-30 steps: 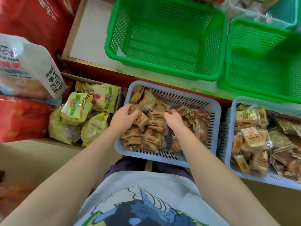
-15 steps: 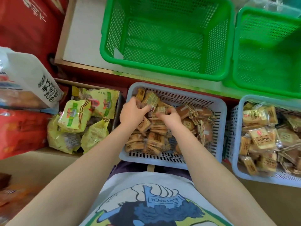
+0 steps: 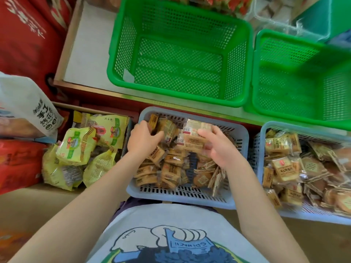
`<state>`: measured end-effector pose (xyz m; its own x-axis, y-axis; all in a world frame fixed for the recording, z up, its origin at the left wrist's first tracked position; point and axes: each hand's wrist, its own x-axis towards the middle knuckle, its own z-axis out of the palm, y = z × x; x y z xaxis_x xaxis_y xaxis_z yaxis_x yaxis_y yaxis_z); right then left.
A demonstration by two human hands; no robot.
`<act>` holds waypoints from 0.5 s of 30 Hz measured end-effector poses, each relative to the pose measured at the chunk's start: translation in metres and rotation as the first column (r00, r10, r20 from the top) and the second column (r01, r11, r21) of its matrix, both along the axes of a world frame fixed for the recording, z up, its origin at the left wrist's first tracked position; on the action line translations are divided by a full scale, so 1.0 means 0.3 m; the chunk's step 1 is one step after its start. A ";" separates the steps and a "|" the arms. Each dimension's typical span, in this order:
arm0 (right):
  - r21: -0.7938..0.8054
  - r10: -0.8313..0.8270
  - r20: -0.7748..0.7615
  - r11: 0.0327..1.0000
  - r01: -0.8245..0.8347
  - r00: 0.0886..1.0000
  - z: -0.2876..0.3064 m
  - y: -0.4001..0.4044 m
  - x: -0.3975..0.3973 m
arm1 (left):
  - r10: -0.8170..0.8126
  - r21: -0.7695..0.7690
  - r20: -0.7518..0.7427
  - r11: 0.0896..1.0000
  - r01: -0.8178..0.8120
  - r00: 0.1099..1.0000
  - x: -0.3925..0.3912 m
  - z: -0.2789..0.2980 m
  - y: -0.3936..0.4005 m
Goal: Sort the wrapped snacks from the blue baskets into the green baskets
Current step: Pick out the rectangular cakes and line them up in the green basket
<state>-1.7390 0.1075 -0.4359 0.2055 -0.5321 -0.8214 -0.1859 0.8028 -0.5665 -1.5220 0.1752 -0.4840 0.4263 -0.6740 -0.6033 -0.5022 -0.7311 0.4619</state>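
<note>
Wrapped snacks (image 3: pixel 171 168) fill the near blue basket (image 3: pixel 241 137) in front of you, and a handful of them has come up off the pile since a second ago: your right hand (image 3: pixel 221 149), which lay low among the packets, now sits raised with fingers closed around a stack of snacks (image 3: pixel 193 138) held above the heap. Your left hand (image 3: pixel 143 140) has moved to the far left corner, fingers curled on packets there; whether it has truly pinched one I cannot tell. Judgement: first load is gathered, the carry forward comes next. Both green baskets, the nearer one (image 3: pixel 117 73) and the right one (image 3: pixel 255 76), show bare mesh, so no sorting is done yet. A second blue basket (image 3: pixel 259 141) to your right is heaped with similar packets, untouched. Surface: green baskets stand on a pale shelf (image 3: pixel 89 52) with a wood edge, a step above the blue ones. Room: cramped stock corner, yellow snack bags (image 3: pixel 76 147) in a box on the left, red cartons (image 3: pixel 28 35) behind, a white printed bag (image 3: pixel 28 109).
</note>
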 end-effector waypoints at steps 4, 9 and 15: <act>-0.219 -0.006 0.253 0.974 0.063 0.967 0.176 -0.102 0.099 | 0.292 0.004 -0.617 0.930 -0.368 0.731 -0.022 0.218 -0.119; -0.424 0.048 0.262 0.903 0.070 0.964 0.274 -0.227 0.297 | 0.129 -0.153 -0.863 0.854 -0.497 0.488 0.041 0.358 -0.268; -0.459 0.142 0.283 0.888 0.004 0.949 0.268 -0.320 0.437 | 0.084 -0.253 -0.851 0.800 -0.545 0.519 0.155 0.365 -0.387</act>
<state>-1.6079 0.0115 -0.3556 0.4528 -0.8020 -0.3895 0.0061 0.4396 -0.8982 -1.4755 0.0590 -0.3746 0.1907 -0.8618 -0.4700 0.4420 -0.3521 0.8250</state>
